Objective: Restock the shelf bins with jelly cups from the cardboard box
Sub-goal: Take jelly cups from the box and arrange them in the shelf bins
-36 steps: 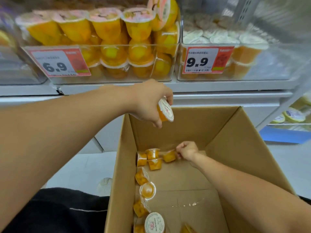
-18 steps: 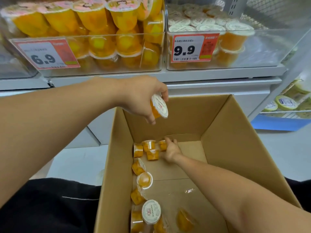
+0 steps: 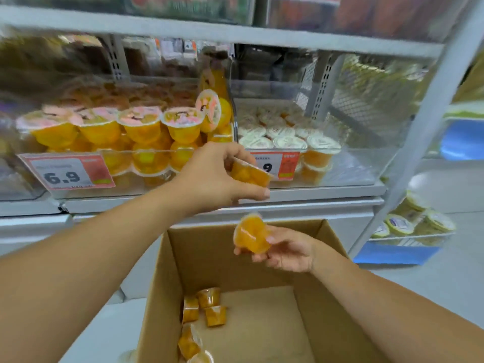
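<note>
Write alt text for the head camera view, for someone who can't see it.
Each hand holds a jelly cup: left hand near the clear shelf bin, right hand above the open cardboard box, where more cups lie.

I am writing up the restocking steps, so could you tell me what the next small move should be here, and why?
Probably lift the left hand up and over the front wall of the right bin and set its jelly cup among the white-lidded cups. It is already raised in front of that bin, and the right hand holds another cup ready.
</note>
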